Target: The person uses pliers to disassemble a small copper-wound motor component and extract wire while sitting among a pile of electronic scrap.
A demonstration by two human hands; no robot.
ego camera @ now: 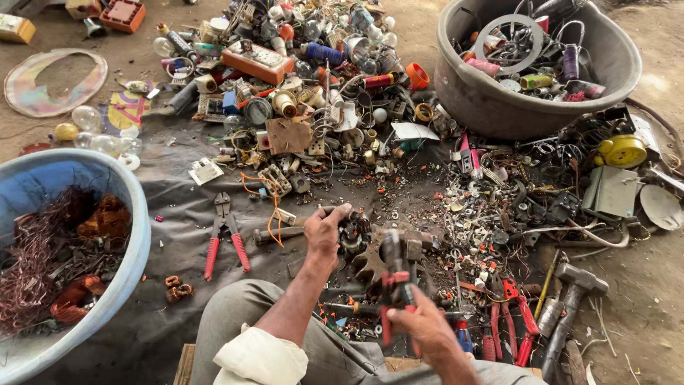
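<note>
Clearly, a small motor stator, a dark ring with copper windings, is being held down near the middle of the scene by the left hand, whose fingers are wrapped over its left rim. It rests on the grey cloth spread over the ground, just to the left of a rusty gear-shaped plate. A pair of red-handled cutters is gripped by the right hand, closed around the handles, with the dark jaws pointed up toward the stator and close to its near edge; whether the jaws touch the winding cannot be told.

For clean work, the stator is best kept pinned flat and steady, with the left fingers held clear of the cutter's nose. The copper should probably be bitten close to the core, so that the bundle can be drawn out whole rather than in scraps.

To the left, red-handled pliers are laid on the cloth, and a blue tub holding copper wire is seen at the near left. A grey tub of scrap stands at the far right, and a hammer lies at the near right. A broad heap of mixed scrap fills the far middle.
</note>
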